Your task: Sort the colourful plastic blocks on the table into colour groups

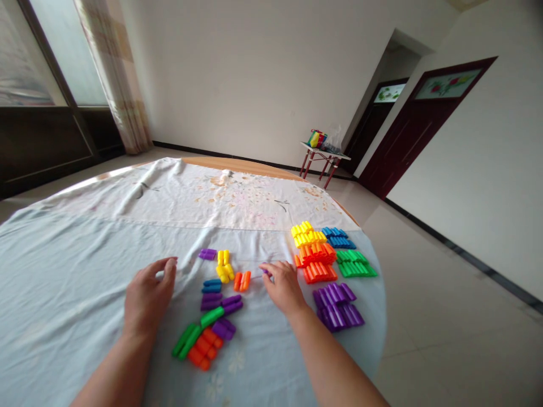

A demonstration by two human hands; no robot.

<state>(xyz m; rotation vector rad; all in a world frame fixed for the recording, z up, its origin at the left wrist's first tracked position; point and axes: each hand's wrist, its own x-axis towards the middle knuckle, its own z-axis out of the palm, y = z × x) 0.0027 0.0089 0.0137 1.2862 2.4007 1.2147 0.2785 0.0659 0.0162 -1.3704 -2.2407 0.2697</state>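
My left hand hovers over the cloth at the left, thumb and fingers apart with nothing between them. A small purple piece shows at the fingertips of my right hand, which is closed on it just right of an orange pair. Between my hands lie coloured plastic tubes: a purple pair, yellow ones, a blue pair, more purple ones, green ones and red-orange ones nearest me.
Right of my right hand are stacks of yellow, orange, blue, green and purple tubes. A floral cloth covers the round table. A small side table holding bags stands by the far wall.
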